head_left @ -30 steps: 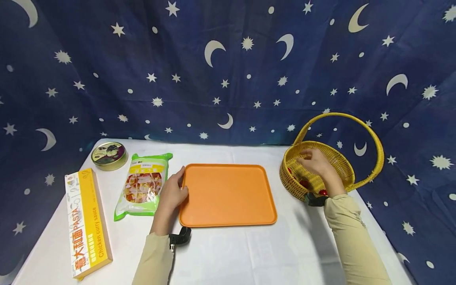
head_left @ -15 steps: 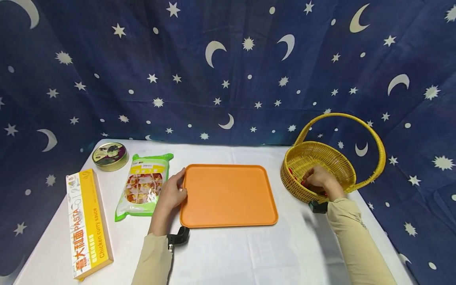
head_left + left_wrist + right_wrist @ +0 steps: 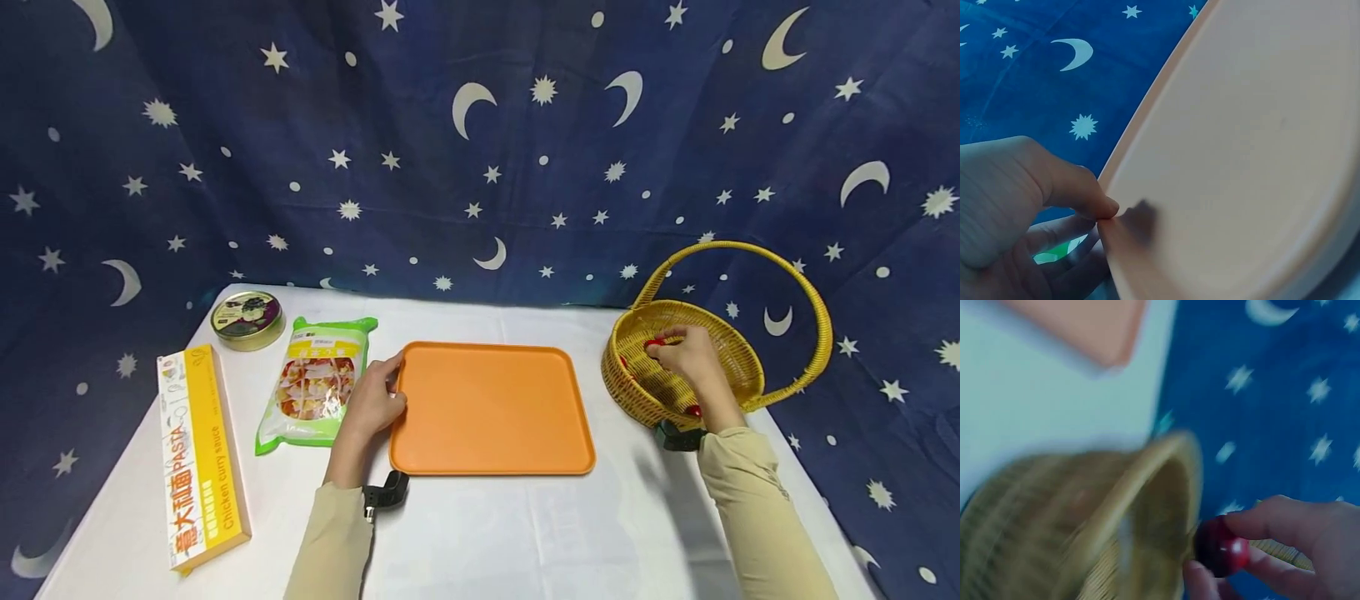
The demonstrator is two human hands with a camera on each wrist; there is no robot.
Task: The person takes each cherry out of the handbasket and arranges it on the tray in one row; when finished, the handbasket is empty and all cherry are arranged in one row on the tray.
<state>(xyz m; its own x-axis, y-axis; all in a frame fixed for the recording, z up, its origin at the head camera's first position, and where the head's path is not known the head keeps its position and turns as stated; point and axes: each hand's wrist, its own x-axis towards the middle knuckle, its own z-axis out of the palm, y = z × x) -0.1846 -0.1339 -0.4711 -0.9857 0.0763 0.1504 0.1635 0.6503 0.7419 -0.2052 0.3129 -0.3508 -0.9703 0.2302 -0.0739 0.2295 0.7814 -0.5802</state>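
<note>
My left hand (image 3: 373, 402) pinches the left rim of an orange rectangular tray (image 3: 491, 408), which lies flat on the white-covered table. In the left wrist view, the thumb is on top of the tray's rim (image 3: 1124, 147) and the fingers are beneath it. Over the yellow wicker basket (image 3: 628, 398), my right hand (image 3: 692, 357) holds a small, glossy, dark red round fruit (image 3: 1219, 547) between thumb and fingers. Inside the basket, more red fruit (image 3: 693, 411) shows near the front wall, partly hidden by the rim and wrist.
Left of the tray lies a green-edged food bag (image 3: 318, 383). A round flat tin (image 3: 247, 320) stands at the back left, and a yellow and white pasta box (image 3: 204, 458) lies in front of it. The basket's tall handle (image 3: 813, 300) leans to the right. A starry curtain (image 3: 525, 250) hangs behind.
My right hand dipped into the basket, took hold of a red fruit and has come up a little with it. The left hand stays at the tray's rim. The head view has shifted slightly.
</note>
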